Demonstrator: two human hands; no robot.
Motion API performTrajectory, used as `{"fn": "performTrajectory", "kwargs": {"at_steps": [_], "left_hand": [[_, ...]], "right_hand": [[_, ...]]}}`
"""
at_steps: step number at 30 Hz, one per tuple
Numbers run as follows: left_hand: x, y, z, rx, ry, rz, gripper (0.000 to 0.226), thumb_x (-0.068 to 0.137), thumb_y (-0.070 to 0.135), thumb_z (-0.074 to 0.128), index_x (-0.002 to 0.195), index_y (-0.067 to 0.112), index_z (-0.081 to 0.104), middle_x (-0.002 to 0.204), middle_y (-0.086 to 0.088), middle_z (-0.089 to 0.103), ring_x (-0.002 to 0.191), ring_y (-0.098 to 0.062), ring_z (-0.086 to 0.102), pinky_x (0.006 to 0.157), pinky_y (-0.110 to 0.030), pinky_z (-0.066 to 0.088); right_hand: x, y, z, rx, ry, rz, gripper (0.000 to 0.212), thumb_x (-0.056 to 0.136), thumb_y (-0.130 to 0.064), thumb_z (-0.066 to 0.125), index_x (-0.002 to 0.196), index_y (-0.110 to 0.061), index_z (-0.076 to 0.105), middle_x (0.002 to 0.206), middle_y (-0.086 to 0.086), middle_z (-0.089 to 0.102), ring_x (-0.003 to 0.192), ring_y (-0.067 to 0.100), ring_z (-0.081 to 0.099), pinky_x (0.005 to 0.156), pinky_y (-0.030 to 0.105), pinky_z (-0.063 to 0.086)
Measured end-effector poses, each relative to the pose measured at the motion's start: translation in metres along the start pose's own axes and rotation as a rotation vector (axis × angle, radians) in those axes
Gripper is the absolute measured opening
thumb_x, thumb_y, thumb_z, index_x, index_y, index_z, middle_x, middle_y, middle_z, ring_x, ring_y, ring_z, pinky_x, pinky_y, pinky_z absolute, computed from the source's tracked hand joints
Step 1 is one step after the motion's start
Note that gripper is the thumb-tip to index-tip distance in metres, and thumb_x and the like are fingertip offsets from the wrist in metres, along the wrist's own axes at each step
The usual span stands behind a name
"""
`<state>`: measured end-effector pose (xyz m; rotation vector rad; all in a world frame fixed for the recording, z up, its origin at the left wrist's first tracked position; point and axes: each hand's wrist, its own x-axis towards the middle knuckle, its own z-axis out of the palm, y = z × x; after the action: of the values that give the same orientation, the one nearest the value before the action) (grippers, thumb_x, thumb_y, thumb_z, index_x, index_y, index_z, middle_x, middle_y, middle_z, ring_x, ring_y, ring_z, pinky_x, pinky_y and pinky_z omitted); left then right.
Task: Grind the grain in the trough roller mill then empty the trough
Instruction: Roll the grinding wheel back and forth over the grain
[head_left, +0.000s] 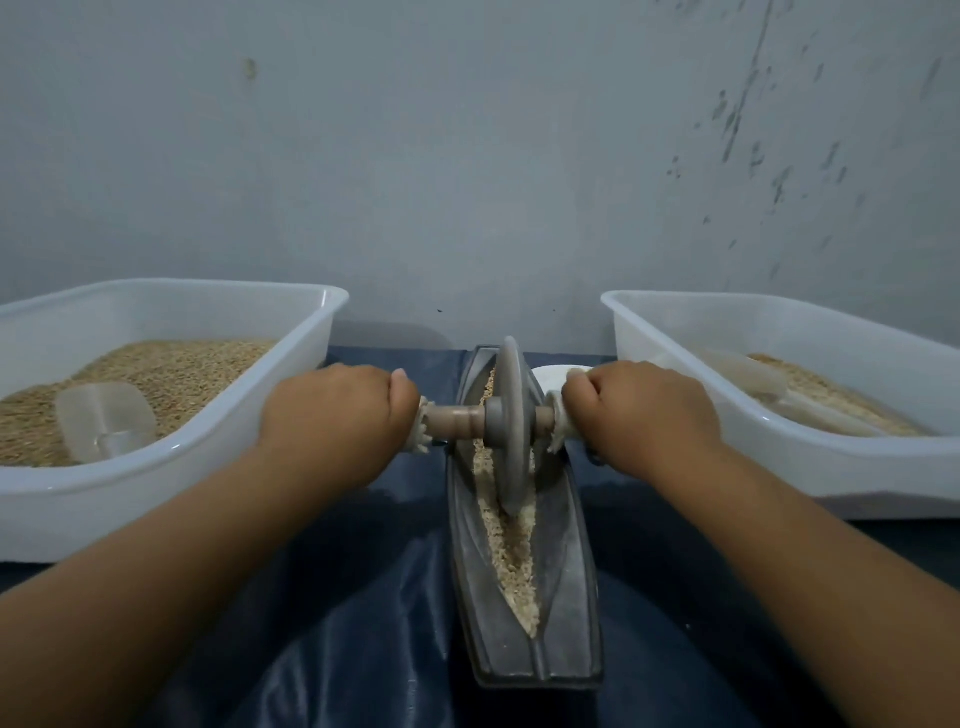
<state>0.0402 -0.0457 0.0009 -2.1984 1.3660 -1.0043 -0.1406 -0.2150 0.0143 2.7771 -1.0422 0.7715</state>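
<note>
A long dark metal trough (566, 597) lies lengthwise in front of me on a dark blue cloth. Pale crushed grain (511, 551) fills its narrow groove. A grey roller disc (511, 426) stands upright in the groove, towards the far half of the trough, on a wooden axle (457, 418). My left hand (332, 415) grips the left end of the axle. My right hand (644, 410) grips the right end. White padding shows at both grips.
A clear plastic tub (171, 467) on the left holds whole grain and a clear scoop (104, 421). A matching tub (779, 462) on the right holds some ground grain and another scoop (748, 376). A white bowl (556, 376) sits behind the axle. A grey wall stands close behind.
</note>
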Motion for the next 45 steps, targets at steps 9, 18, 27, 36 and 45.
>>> {"fn": "performTrajectory", "kwargs": {"at_steps": [9, 18, 27, 36, 45], "left_hand": [[-0.006, -0.001, 0.002, -0.110, -0.058, 0.052, 0.057, 0.089, 0.030, 0.057, 0.130, 0.009, 0.024, 0.111, -0.005, 0.055, 0.093, -0.024, 0.058, 0.076, -0.036, 0.053], [-0.030, -0.008, -0.012, -0.128, 0.000, 0.153, 0.053, 0.090, 0.034, 0.053, 0.122, 0.015, 0.016, 0.094, -0.001, 0.045, 0.081, -0.020, 0.048, 0.068, -0.031, 0.045], [0.015, 0.002, 0.006, -0.088, -0.033, -0.033, 0.060, 0.090, 0.027, 0.056, 0.139, 0.009, 0.026, 0.113, -0.004, 0.057, 0.094, -0.023, 0.060, 0.074, -0.036, 0.054], [-0.043, -0.016, -0.027, -0.321, -0.113, 0.129, 0.035, 0.086, 0.044, 0.049, 0.111, 0.021, 0.043, 0.085, 0.005, 0.047, 0.071, -0.014, 0.047, 0.071, -0.031, 0.052], [-0.014, 0.000, 0.009, -0.143, -0.005, 0.024, 0.061, 0.085, 0.030, 0.061, 0.133, 0.006, 0.033, 0.105, -0.007, 0.058, 0.084, -0.027, 0.060, 0.064, -0.039, 0.053]], "right_hand": [[0.000, 0.005, -0.007, -0.154, -0.149, -0.177, 0.033, 0.092, -0.026, 0.047, 0.069, -0.016, 0.026, 0.065, -0.001, 0.036, 0.062, 0.020, 0.043, 0.047, 0.028, 0.026], [-0.015, 0.008, -0.024, 0.033, -0.272, -0.092, 0.029, 0.097, -0.020, 0.043, 0.071, -0.019, 0.031, 0.067, -0.005, 0.039, 0.072, 0.022, 0.051, 0.064, 0.037, 0.049], [0.004, 0.000, 0.007, -0.024, 0.054, -0.042, 0.044, 0.097, -0.031, 0.031, 0.054, -0.022, 0.036, 0.053, -0.004, 0.040, 0.048, 0.009, 0.035, 0.048, 0.027, 0.021], [-0.031, -0.001, -0.047, 0.043, -0.276, -0.129, 0.039, 0.098, -0.033, 0.029, 0.061, -0.022, 0.035, 0.065, 0.000, 0.039, 0.058, 0.019, 0.040, 0.049, 0.031, 0.027], [-0.003, -0.002, -0.009, -0.027, -0.001, -0.076, 0.050, 0.093, -0.044, 0.025, 0.053, -0.020, 0.043, 0.054, 0.000, 0.047, 0.051, 0.014, 0.044, 0.048, 0.028, 0.026]]}}
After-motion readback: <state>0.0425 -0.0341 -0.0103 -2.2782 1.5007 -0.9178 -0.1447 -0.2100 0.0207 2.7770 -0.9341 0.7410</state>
